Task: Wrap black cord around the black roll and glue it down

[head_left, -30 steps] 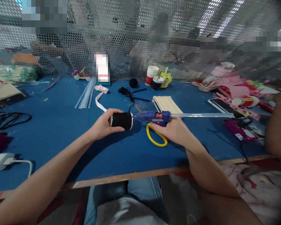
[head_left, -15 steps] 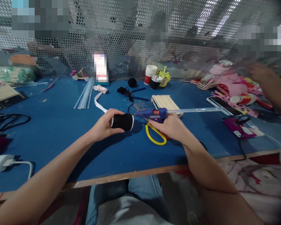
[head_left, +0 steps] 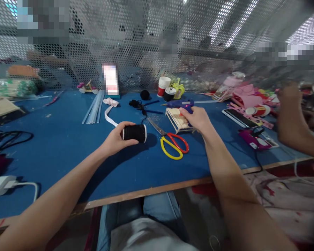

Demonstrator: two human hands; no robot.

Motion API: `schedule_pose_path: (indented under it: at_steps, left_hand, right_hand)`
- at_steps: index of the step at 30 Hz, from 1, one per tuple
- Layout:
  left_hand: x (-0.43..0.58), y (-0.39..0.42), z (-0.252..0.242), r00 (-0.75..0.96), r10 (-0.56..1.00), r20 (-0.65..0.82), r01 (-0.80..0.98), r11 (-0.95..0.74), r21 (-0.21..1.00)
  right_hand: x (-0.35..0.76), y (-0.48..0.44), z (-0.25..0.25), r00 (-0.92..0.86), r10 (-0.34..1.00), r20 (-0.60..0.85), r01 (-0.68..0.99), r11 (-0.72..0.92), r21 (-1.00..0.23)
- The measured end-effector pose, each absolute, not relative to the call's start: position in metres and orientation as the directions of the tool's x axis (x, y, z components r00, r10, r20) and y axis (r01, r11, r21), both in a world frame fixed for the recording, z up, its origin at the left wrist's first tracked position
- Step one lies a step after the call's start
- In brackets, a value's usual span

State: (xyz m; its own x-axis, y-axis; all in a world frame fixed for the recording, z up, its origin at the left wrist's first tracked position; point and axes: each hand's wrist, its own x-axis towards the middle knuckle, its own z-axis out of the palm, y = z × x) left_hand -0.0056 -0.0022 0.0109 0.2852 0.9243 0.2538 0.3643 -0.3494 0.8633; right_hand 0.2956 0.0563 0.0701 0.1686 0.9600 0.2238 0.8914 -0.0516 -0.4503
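Note:
My left hand [head_left: 117,139] is closed around a black-wrapped cup [head_left: 134,134] with white rims, lying on its side. A black strand runs from it towards a black yarn bundle [head_left: 138,104]. The handle of a blue glue gun [head_left: 176,103] is in my right hand [head_left: 197,118], over a small rack of pale wooden sticks [head_left: 179,120]; the gun's nozzle points left and a clear glue stick extends from its back. Scissors [head_left: 170,141] with one red and one yellow handle lie between my hands, partly open.
Clear glue sticks [head_left: 93,107], white ribbon [head_left: 108,115] and a lit phone [head_left: 111,80] stand or lie at the back left. Stacked cups [head_left: 163,85] are at the back. Another person's arm [head_left: 293,118] reaches over the right side, near a flat phone [head_left: 239,118] and pink items.
My right hand has carried the glue gun away from the black cup, back and to the right, over the stick rack. The scissors are now uncovered. The other person's arm has come lower.

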Motion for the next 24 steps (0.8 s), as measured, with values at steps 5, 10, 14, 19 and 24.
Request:
schedule_pose_path:
  at_steps: [5,10,14,19,24]
  left_hand:
    - [-0.005,-0.004,0.011,0.287,0.923,0.257,0.346,-0.350,0.871]
    - [-0.005,-0.004,0.012,0.288,0.923,0.253,0.366,-0.351,0.862]
    - [-0.004,-0.005,0.012,0.298,0.918,0.263,0.333,-0.358,0.872]
    - [-0.003,-0.007,0.012,0.339,0.887,0.314,0.352,-0.429,0.832]
    - [-0.001,-0.009,0.012,0.417,0.779,0.468,0.411,-0.621,0.668]
  right_hand:
    - [0.303,0.080,0.062,0.191,0.973,0.127,0.959,-0.157,-0.237]
    - [0.302,0.086,0.052,0.214,0.972,0.099,0.967,-0.196,-0.162]
    - [0.295,0.075,0.055,0.273,0.942,0.193,0.955,-0.241,-0.175]
    - [0.262,0.038,0.069,-0.093,0.880,0.465,0.922,0.252,-0.292]
    - [0.210,0.001,0.074,-0.522,0.754,0.398,0.624,0.656,-0.424]
